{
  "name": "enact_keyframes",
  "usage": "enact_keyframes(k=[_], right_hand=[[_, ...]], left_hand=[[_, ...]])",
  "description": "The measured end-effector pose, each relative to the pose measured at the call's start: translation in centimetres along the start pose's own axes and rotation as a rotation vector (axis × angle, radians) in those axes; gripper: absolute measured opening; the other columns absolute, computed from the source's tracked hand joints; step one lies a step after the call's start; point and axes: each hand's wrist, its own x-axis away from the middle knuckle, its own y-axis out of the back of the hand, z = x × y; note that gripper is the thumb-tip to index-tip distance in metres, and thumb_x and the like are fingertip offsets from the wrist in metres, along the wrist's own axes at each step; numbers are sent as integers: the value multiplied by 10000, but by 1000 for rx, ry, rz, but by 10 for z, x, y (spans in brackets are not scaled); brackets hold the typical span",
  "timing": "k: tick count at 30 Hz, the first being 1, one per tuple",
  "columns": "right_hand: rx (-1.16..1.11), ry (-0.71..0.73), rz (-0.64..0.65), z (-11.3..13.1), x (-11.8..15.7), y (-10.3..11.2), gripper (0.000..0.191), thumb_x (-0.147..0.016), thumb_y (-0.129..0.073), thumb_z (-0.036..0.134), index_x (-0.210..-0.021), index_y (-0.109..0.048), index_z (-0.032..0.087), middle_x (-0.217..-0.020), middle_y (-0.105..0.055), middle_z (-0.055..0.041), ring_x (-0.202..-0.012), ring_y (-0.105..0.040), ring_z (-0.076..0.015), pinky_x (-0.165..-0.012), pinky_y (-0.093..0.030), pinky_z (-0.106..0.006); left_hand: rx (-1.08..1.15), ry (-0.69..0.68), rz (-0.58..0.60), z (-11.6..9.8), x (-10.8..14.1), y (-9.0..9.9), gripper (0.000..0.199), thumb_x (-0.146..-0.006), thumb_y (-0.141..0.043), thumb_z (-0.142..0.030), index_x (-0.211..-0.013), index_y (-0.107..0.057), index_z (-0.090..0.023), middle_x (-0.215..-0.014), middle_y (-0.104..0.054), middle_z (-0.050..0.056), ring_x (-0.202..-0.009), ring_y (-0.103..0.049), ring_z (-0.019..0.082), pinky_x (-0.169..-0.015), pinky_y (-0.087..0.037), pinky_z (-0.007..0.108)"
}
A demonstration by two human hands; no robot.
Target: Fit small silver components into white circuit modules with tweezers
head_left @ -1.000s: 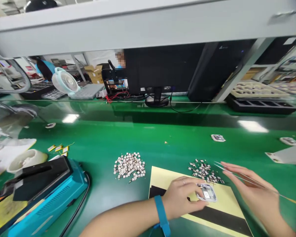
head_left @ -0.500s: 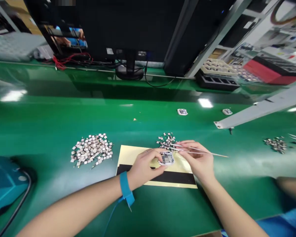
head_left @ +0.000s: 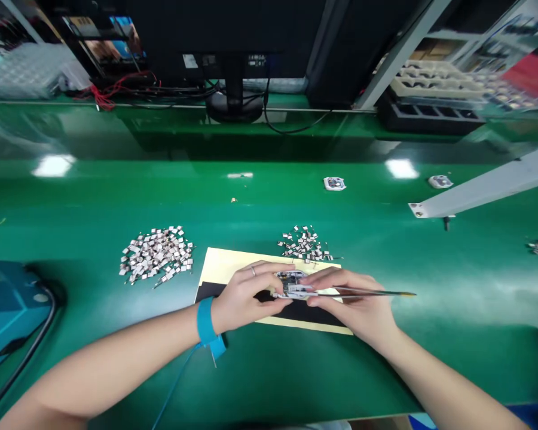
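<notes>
Left fingers (head_left: 262,275) clench a small circuit board (head_left: 289,280); right fingers (head_left: 329,279) pinch tweezers (head_left: 372,293) against it; 2 loose component piles (head_left: 156,254) (head_left: 303,243) remain beyond the fingertips.

Bench mat (head_left: 269,197) seen as glossy green, smooth, lights reflected. Tweezers (head_left: 367,294): metal. Module (head_left: 289,283): white plastic edge, prob. Paper sheet (head_left: 224,266): matt. Wrist strap (head_left: 205,322): blue cloth, prob.

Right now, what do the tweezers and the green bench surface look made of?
The tweezers look like metal: thin, rigid, faintly shiny. The green bench mat looks like glossy vinyl or rubber, mirroring the overhead lights; the look can't settle which.
</notes>
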Motion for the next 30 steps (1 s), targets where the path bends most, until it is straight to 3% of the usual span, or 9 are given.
enact_keyframes(k=[5, 13, 18, 22, 30], right_hand=[[70, 105, -89, -3, 5, -4, 252, -612, -687, 42, -777, -626, 222, -793, -667, -12, -752, -626, -168, -695, -519, -279], [-20, 84, -291, -7, 7, -17, 239, -633, -669, 50, -778, -622, 234, -776, -666, -4, -745, -628, -161, -676, -526, -271], [-125, 34, -166, 2, 9, -13, 288, -618, -685, 53, -825, -613, 240, -802, -658, -2, -790, -614, -159, -715, -517, -282], [-101, 53, -69, 8, 17, -5, 317, -618, -689, 52, -873, -605, 222, -843, -647, -25, -811, -601, -179, -743, -499, -338], [4, 97, -25, 10, 20, -4, 352, -618, -670, -4, -901, -594, 192, -865, -634, -40, -811, -595, -197, -713, -499, -357]], left_hand=[[-60, -73, -19, 2, -2, -1, 91, -691, -611, -131, -666, -528, -154, -1014, -608, 127, -907, -573, 160, -763, -474, 275], [-39, -96, -26, 4, -1, 1, 75, -664, -640, -110, -670, -567, -126, -1003, -601, 149, -892, -581, 179, -766, -472, 291], [1, -72, -28, 2, -2, 3, 80, -663, -640, -91, -656, -563, -113, -1020, -585, 152, -786, -604, 144, -671, -492, 229], [12, -106, 38, -1, -2, 3, 51, -685, -626, -94, -676, -580, -114, -1039, -574, 148, -881, -570, 176, -753, -477, 274], [62, -139, 40, -1, -2, 2, 42, -690, -630, -112, -688, -592, -92, -1047, -569, 158, -856, -554, 181, -742, -486, 296]])
